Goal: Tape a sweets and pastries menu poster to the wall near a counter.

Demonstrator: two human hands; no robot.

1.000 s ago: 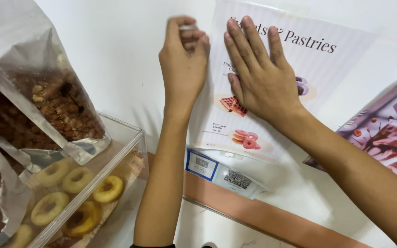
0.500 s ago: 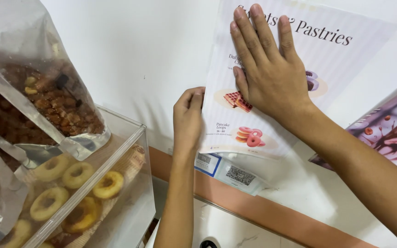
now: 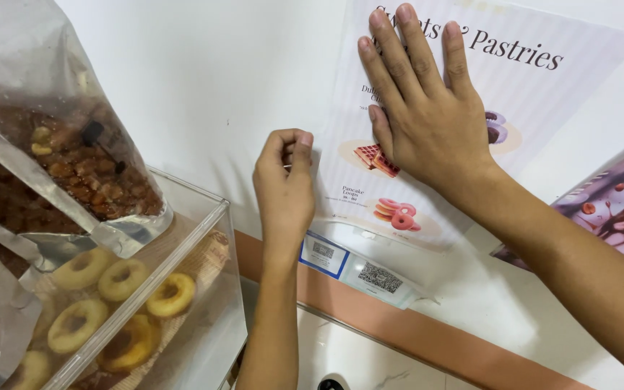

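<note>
A pale striped poster (image 3: 471, 50) with pictures of waffles, doughnuts and pastries hangs on the white wall (image 3: 218, 79). My right hand (image 3: 427, 108) lies flat on it, fingers spread and pointing up. My left hand (image 3: 285, 184) is at the poster's left edge near its lower part, thumb and fingers pinched together at that edge. Whether it holds a small piece of tape there is too small to tell.
A clear plastic case (image 3: 146, 289) with several ring doughnuts stands at the lower left. Clear bags of brown snacks (image 3: 74, 166) lean above it. Below the poster are small stickers (image 3: 359, 269) and an orange wall strip (image 3: 427, 332). A purple poster (image 3: 615, 209) is at right.
My left hand has come down from the poster's top left corner to its lower left edge. My right hand stays pressed flat on the poster. The view has shifted slightly.
</note>
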